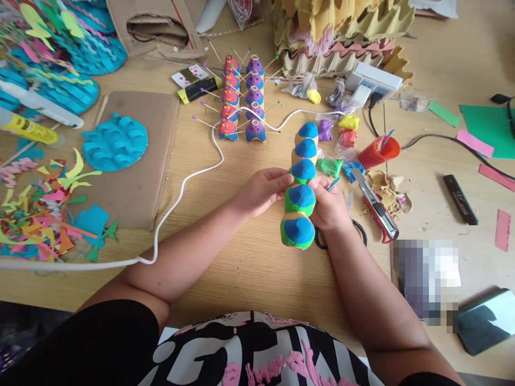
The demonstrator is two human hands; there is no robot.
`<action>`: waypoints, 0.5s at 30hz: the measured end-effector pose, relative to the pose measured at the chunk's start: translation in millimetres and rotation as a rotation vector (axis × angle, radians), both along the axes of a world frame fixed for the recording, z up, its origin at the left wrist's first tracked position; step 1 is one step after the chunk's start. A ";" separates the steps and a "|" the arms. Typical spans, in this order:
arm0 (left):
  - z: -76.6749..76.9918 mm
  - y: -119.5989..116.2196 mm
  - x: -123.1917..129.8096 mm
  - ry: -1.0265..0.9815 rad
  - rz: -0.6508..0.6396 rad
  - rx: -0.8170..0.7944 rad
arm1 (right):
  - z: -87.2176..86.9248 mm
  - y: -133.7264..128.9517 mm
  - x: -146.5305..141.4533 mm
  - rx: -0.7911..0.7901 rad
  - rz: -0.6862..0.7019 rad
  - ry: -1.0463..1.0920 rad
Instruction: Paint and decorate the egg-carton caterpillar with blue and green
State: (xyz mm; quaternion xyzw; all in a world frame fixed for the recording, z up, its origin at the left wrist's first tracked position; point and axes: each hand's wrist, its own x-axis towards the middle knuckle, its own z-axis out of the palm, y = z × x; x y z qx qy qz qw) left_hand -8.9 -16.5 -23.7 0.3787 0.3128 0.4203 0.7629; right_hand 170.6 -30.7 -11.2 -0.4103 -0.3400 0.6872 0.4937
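Note:
Between both hands is an egg-carton strip, a row of several cups topped with blue clay. Green clay wraps the lower sides of the cups nearer me; the far cups show bare tan carton. My left hand is closed on the strip's left edge, thumb on top near the middle cup. My right hand grips the right side with its thumb against the cups. A thin blue tool pokes out by the right fingers; its other end is hidden. Bags of green clay and blue clay lie just beyond.
Two finished carton caterpillars, red and purple, stand ahead with sticks poking out. A white cable crosses the table. On the right are a box cutter, orange cup and power strip. Paper scraps lie left.

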 end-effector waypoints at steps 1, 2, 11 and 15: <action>-0.4 -0.3 -0.3 0.054 0.021 0.049 | 0.9 0.3 0.8 0.005 0.007 -0.002; -0.3 -0.9 -0.4 0.115 0.046 0.109 | 1.6 0.4 1.9 0.016 0.014 -0.013; -3.7 -5.3 1.6 0.397 0.426 0.433 | 10.4 -8.6 6.6 0.058 -0.064 -0.139; -9.9 -4.8 -1.6 0.452 0.472 0.664 | 10.0 -8.1 5.6 0.071 -0.089 -0.144</action>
